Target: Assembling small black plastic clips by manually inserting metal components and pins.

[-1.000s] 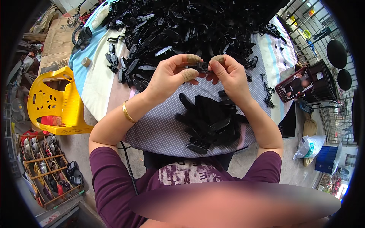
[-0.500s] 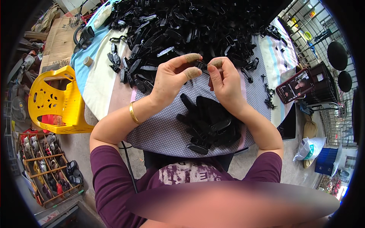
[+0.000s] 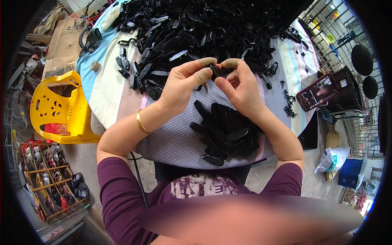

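- The small black plastic part [image 3: 217, 72] sits between the two hands above the near half of the tabletop [image 3: 107, 87]; fingertips cover most of it, so its exact shape cannot be made out.
- The left hand [image 3: 182, 85] has a narrow grip, thumb and forefinger pinched on the part's left end; the right hand [image 3: 241, 85] pinches its right end the same way.
- Three fingertips wear tan fabric wraps [image 3: 203, 76]: two on the left hand, one on the right.
- One gold bangle [image 3: 141, 121] circles the left wrist.
- The far pile of black parts [image 3: 196, 28] is too dense to count and runs out of view at the upper edge.
- A smaller heap of black pieces [image 3: 227, 132] lies on the dotted cloth [image 3: 171, 141] under the right wrist; its number is unclear because the pieces overlap.
- One phone [image 3: 317, 92] lies at the right edge of the tabletop, and a few loose bits [image 3: 289, 104] lie just beside it.
- One tape roll [image 3: 95, 65] sits on the striped cover at the left.
- One yellow plastic chair [image 3: 61, 108] stands on the concrete floor to the left; a wooden shoe rack [image 3: 53, 181] lies below it.
- A metal railing [image 3: 339, 32] bends along the right rim.
- The lower middle of the view is blurred.
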`<state>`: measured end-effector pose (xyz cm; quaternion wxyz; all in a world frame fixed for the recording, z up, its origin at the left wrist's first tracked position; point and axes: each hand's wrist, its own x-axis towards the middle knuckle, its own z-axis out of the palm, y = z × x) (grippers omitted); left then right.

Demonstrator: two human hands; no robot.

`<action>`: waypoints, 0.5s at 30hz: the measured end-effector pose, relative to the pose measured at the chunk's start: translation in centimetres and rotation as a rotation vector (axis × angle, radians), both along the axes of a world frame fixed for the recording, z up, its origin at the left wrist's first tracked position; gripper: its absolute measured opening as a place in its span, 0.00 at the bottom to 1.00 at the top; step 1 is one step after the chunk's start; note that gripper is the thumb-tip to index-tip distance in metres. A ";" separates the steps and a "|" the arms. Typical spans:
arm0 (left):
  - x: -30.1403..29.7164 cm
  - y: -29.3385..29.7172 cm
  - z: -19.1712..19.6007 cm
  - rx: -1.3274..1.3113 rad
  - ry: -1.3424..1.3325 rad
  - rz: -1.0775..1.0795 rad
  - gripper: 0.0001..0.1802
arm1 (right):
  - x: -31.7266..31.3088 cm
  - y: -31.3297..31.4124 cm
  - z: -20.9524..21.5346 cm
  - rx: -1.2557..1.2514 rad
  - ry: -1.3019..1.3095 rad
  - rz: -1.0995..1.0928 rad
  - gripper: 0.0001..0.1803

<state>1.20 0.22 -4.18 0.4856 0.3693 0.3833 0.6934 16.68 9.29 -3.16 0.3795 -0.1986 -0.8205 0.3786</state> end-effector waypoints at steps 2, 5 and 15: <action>-0.6 -0.1 -0.2 -0.014 -0.017 -0.053 0.17 | 0.3 0.3 0.8 0.121 -0.114 0.160 0.21; -1.1 0.0 -0.2 0.001 0.124 -0.122 0.16 | 0.4 0.1 0.2 0.155 -0.168 0.175 0.19; -0.8 -0.3 2.1 0.066 0.641 -0.051 0.21 | 2.0 3.1 3.2 0.258 -0.418 0.219 0.17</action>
